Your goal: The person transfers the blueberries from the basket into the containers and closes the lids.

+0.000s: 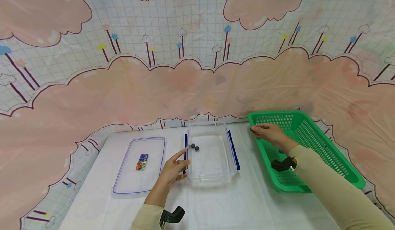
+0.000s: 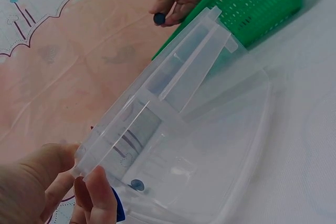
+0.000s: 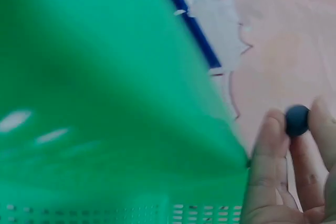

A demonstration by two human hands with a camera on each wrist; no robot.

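Right hand (image 1: 267,132) fingers pinch a small dark ball (image 3: 297,120) at the green basket (image 1: 321,144) corner; loose pinch, could drop and roll off the bench. Left hand (image 1: 172,170) grips the clear container (image 1: 211,154) rim (two balls inside), may tip it
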